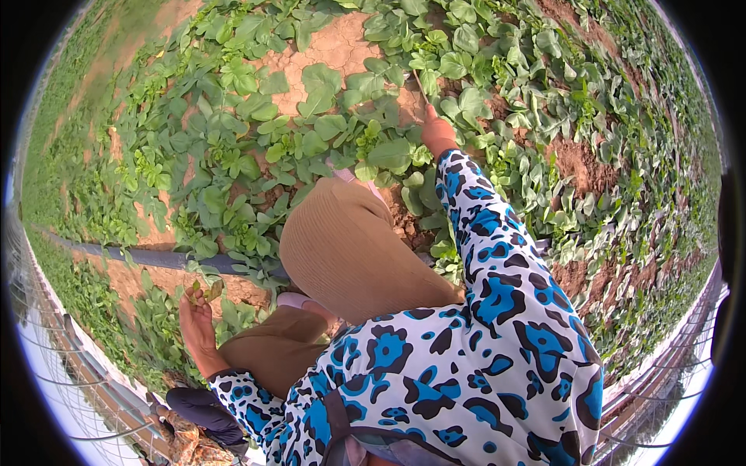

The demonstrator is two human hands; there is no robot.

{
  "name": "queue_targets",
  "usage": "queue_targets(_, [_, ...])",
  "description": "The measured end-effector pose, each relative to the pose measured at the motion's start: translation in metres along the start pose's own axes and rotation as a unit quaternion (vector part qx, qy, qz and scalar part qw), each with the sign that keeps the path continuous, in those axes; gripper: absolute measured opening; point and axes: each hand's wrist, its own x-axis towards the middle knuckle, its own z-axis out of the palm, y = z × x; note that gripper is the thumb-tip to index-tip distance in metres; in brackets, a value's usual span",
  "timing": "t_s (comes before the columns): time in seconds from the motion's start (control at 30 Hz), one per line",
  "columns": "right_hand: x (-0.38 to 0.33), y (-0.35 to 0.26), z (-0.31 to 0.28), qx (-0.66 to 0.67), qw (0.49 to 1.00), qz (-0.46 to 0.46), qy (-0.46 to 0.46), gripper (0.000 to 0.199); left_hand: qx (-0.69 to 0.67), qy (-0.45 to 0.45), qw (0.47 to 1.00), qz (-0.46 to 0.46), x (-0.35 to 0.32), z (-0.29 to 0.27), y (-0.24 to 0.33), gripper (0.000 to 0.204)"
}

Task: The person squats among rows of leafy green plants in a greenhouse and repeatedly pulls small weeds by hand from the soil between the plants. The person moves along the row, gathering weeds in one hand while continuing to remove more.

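Cracked reddish soil (334,46) lies under a spread of low leafy vines (233,163), with a dark pipe (155,259) running across the bed at the left and wire fencing (85,373) along the lower left edge. Left hand (196,322) hangs just below the pipe, fingers pinching 2 small leaves (203,290). Tan trousers (350,248) fill the middle. Right hand (437,132), on a blue patterned sleeve (497,272), reaches into the vines, fingers closed around a thin stem (420,85).
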Motion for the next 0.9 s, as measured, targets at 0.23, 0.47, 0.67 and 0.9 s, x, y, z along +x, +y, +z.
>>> queue_targets(0.23, [-0.028,-0.003,-0.002,-0.027,0.997,0.000,-0.068,0.064,-0.006,-0.027,1.000,0.014,0.000,-0.007,0.003,0.040])
queue_targets(0.47, [-0.062,0.018,0.015,-0.005,0.995,-0.035,-0.092,0.067,-0.013,-0.036,0.999,0.029,-0.005,-0.008,0.006,0.040])
queue_targets(0.67, [-0.101,0.049,0.035,-0.011,0.992,-0.073,-0.107,0.062,-0.011,-0.034,0.999,0.035,-0.005,-0.016,0.003,0.040])
queue_targets(0.9, [-0.097,0.041,0.030,0.035,0.998,-0.048,-0.026,0.059,-0.003,-0.019,1.000,0.018,-0.006,-0.020,0.001,0.038])
